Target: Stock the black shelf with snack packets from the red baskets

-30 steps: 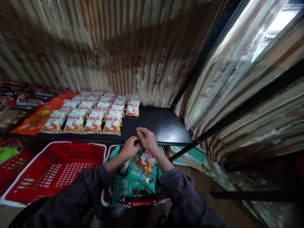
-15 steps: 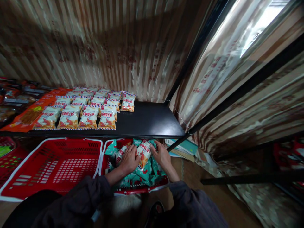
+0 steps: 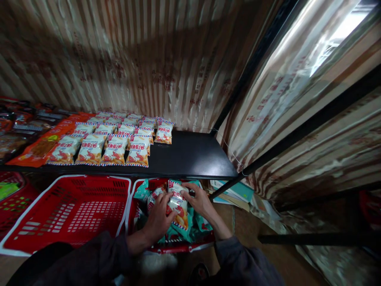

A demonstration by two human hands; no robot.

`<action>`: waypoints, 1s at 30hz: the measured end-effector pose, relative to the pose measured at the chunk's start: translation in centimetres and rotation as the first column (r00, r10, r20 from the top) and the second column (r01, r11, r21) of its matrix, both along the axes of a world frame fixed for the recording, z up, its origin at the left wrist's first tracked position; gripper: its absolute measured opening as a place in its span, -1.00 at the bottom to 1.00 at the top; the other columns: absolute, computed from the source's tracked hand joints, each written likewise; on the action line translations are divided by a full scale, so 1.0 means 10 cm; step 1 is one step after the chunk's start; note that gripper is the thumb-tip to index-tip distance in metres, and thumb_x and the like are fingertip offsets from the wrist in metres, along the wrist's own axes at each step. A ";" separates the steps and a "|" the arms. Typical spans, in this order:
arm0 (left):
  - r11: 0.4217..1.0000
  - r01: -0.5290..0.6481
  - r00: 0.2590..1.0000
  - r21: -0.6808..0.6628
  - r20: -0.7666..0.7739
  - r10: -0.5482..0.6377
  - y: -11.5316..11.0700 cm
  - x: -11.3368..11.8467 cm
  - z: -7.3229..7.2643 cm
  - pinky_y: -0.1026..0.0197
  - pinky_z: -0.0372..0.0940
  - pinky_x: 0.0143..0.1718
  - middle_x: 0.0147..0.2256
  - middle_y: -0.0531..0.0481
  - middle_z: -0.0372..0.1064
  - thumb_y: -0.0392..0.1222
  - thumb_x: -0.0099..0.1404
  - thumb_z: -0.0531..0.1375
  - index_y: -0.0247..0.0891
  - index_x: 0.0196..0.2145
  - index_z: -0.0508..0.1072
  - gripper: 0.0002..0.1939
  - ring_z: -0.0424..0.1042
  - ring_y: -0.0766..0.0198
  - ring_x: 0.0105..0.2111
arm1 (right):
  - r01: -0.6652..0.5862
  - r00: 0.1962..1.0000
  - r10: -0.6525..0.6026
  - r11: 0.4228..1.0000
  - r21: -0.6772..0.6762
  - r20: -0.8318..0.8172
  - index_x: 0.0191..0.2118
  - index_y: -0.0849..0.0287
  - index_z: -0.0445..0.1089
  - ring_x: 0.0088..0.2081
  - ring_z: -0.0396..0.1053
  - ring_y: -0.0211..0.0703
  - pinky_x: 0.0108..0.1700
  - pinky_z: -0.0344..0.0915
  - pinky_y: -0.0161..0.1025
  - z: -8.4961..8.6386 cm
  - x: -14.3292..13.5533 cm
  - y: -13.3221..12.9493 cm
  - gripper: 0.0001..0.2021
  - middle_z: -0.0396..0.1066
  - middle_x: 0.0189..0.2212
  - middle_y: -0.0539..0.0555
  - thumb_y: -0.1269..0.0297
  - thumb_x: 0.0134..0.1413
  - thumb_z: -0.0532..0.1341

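So both bare hands are on one puffy white-and-orange snack bag with red lettering and striped ends [image 3: 179, 208], right over the red plastic basket with a white rim [image 3: 127, 210] just below the black shelf's front edge. The left hand [image 3: 157, 217] is partly curled with its fingers and thumb on the bag's left side. The right hand [image 3: 200, 201] has a narrower grip, thumb and fingers at the upper right corner. The bag's lower end is over some shiny teal packets [image 3: 204, 224] in the basket, and there's another white-and-orange packet [image 3: 152, 198] in there, partly behind the left hand.

Up on the black flat shelf [image 3: 193, 155], a bunch of similar white-and-orange bags [image 3: 114, 150] sits in rows, four of them along the front edge. One more similar bag [image 3: 164, 132] lies toward the back edge, at the right end of the group. Left of those are flat orange packs [image 3: 40, 151], then dark, glossy food packs [image 3: 16, 139] out by the picture's left side.

A wider red basket with a white rim [image 3: 126, 190] is just left of the one being used. Right of the baskets, teal and pale flat papers or folders [image 3: 238, 190] are down below the shelf's right front corner, and a striped brown-and-cream curtain [image 3: 143, 51] hangs behind the shelf.
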State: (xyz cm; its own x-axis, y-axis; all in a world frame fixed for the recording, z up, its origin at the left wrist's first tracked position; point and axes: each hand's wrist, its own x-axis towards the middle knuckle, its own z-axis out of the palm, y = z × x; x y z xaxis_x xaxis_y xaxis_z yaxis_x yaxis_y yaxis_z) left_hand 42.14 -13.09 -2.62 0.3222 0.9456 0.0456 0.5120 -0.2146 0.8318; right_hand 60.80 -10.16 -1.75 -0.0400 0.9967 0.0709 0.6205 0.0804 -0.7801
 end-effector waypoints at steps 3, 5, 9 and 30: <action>0.995 -0.089 0.991 0.051 0.100 0.083 0.01 -0.09 0.14 0.02 0.13 0.13 -0.01 -0.18 0.23 -0.28 0.11 0.13 -0.29 0.04 0.26 -0.50 0.22 0.12 0.07 | 0.025 0.985 -0.018 0.999 0.039 -0.171 -0.18 0.11 0.46 -0.12 0.40 -0.03 -0.06 0.33 -0.08 0.16 -0.10 0.08 -0.72 0.45 -0.15 0.12 0.12 0.00 0.21; 0.984 -0.152 0.979 0.097 0.154 0.137 0.08 -0.17 0.24 0.02 0.11 0.15 0.07 -0.17 0.17 -0.29 0.10 0.15 -0.25 0.04 0.26 -0.50 0.17 0.12 0.12 | 0.076 0.955 -0.040 0.991 0.110 -0.294 -0.19 0.08 0.46 -0.05 0.36 -0.02 -0.04 0.32 -0.08 0.29 -0.21 0.15 -0.72 0.37 -0.03 0.12 0.11 -0.05 0.25; 0.963 -0.230 0.956 0.140 0.220 0.196 0.28 -0.36 0.36 0.00 0.09 0.16 0.15 -0.17 0.11 -0.26 0.10 0.17 -0.22 0.11 0.19 -0.42 0.12 0.08 0.17 | 0.087 0.789 -0.006 0.991 0.102 -0.614 -0.02 0.02 0.36 0.00 0.31 -0.03 -0.03 0.33 -0.12 0.50 -0.50 0.32 -0.51 0.31 0.03 0.10 0.11 -0.16 0.34; 0.917 0.042 0.721 -0.397 0.647 0.248 0.54 -0.64 0.36 0.03 0.35 -0.11 0.01 -0.26 0.34 0.05 0.13 0.22 -0.32 0.03 0.23 -0.41 0.36 0.01 -0.01 | -0.088 0.332 -0.250 0.952 -0.294 -0.909 -0.34 0.13 0.39 -0.29 0.47 -0.05 -0.30 0.40 -0.19 0.32 -0.94 0.52 -0.68 0.52 -0.42 -0.01 0.24 -0.32 0.41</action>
State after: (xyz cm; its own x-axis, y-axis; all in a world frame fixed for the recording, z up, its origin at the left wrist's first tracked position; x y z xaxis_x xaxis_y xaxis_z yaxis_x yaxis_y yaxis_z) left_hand 35.71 -7.71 0.96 0.2401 0.9609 -0.1375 -0.2146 0.1907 0.9579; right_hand 51.45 -4.92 1.50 -0.0340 0.9713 -0.2356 -0.5334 -0.2170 -0.8175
